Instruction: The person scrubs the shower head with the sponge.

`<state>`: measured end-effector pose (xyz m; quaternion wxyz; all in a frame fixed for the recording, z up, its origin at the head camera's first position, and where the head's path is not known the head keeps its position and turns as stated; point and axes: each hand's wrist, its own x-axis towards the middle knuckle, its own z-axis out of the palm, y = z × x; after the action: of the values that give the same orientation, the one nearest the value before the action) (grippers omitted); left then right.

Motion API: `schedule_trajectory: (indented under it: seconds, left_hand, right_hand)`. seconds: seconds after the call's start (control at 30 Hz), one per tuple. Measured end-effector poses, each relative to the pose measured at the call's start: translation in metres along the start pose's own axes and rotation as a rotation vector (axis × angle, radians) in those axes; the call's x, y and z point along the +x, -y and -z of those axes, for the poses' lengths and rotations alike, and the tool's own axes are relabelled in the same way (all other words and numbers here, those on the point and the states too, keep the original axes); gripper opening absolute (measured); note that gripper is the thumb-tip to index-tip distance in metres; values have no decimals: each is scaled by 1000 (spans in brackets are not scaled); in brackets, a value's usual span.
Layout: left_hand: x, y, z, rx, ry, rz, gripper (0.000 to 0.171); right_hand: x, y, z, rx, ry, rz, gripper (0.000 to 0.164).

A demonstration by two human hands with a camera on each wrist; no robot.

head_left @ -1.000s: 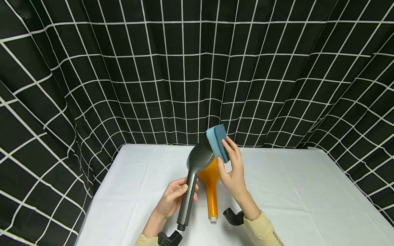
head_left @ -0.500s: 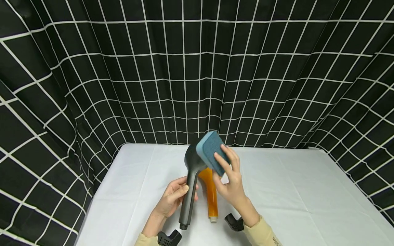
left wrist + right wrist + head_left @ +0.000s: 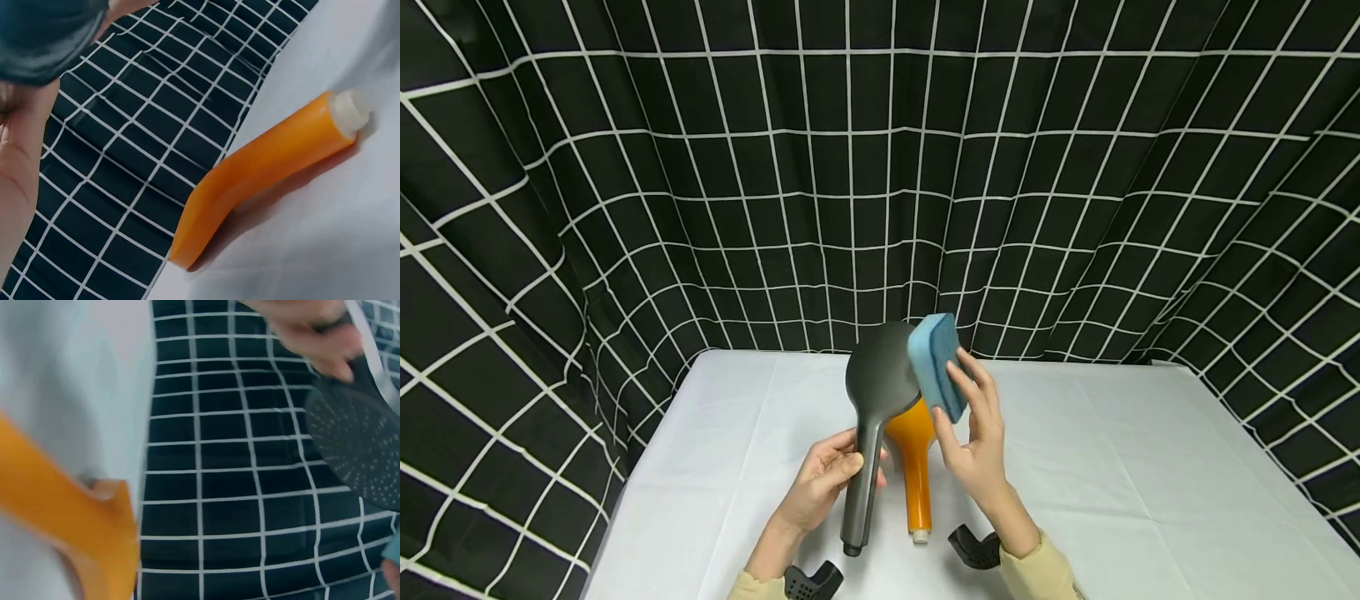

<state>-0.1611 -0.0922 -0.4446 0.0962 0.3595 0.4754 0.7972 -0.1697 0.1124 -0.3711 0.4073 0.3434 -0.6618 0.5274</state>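
In the head view my left hand [image 3: 826, 479] grips the handle of a dark grey shower head [image 3: 880, 371], thumb across its front. The shower head is raised and leans slightly right at the top; its dotted spray face shows in the right wrist view [image 3: 359, 440]. My right hand [image 3: 981, 437] pinches a blue two-layer sponge [image 3: 936, 362] between thumb and fingers, its lighter side against the right edge of the shower head's round back. Behind them an orange shower head [image 3: 917, 475] lies on the table, a white connector at its handle's end; the grey one partly hides its head.
A white cloth covers the table [image 3: 1097, 467]. Black curtains [image 3: 805, 167] with a white grid hang behind it and along both sides. Black curved wrist mounts [image 3: 815, 581] sit at both wrists, beside the beige sleeves [image 3: 1037, 573].
The sponge swung left and lower across the shower head's back, then returned right to its edge. The grey shower head has turned more upright, its handle end shifting right. The orange one stays put.
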Motion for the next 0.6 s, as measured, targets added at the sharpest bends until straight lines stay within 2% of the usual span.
schedule_trajectory:
  seconds: [0.1,0.2,0.3,0.43,0.53,0.6]
  left_hand:
    - [0,-2,0,21,-20,-14,35]
    - [1,-3,1,59,-16,-8,34]
    - [1,-2,2,108,2,20,36]
    - [1,2,1,184,16,69,40]
    - [1,4,-1,226,-2,86,41]
    - [2,6,-1,252,-23,72,40]
  right_hand:
    - [-7,-1,-2,-3,-3,111,36]
    - [-6,0,-1,12,-8,100,36]
    - [3,2,2,30,-17,2,39]
    - [15,0,9,30,-24,-206,41]
    - [15,-7,14,38,-16,-360,41]
    - [11,-12,15,43,-14,-426,42]
